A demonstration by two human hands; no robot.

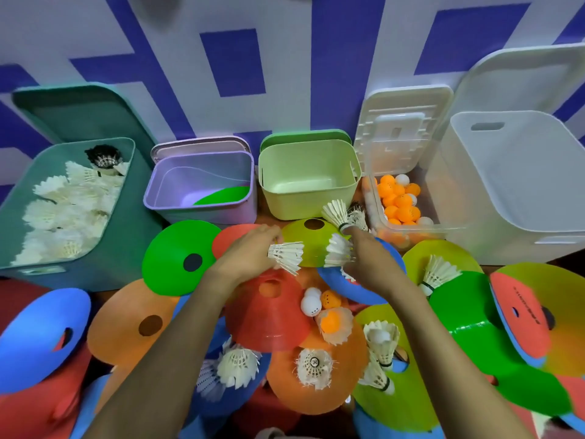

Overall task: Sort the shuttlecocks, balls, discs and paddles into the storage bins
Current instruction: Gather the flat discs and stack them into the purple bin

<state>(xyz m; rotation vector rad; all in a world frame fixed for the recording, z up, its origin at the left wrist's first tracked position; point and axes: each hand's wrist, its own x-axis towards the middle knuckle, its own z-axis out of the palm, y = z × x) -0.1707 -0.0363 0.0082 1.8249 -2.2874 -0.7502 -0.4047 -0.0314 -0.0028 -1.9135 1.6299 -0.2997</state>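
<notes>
"Shuttlecocks (313, 364) lie loose among discs (177, 258) and paddles (41, 331) at the bottom; much left?"

"Most, likely; mid-frame, the person's left hand (250, 251) and right hand (370, 261) each grip a shuttlecock (286, 256); further up, teal bin (142, 210), upper left, holds many; purple bin (202, 213) one disc; clear bin (376, 213) balls (399, 202)."

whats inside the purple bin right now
One green disc lies on the floor of the purple bin, at its front right. The bin's near wall covers the disc's lower edge and the floor beside it, so anything small there is hidden.
</notes>
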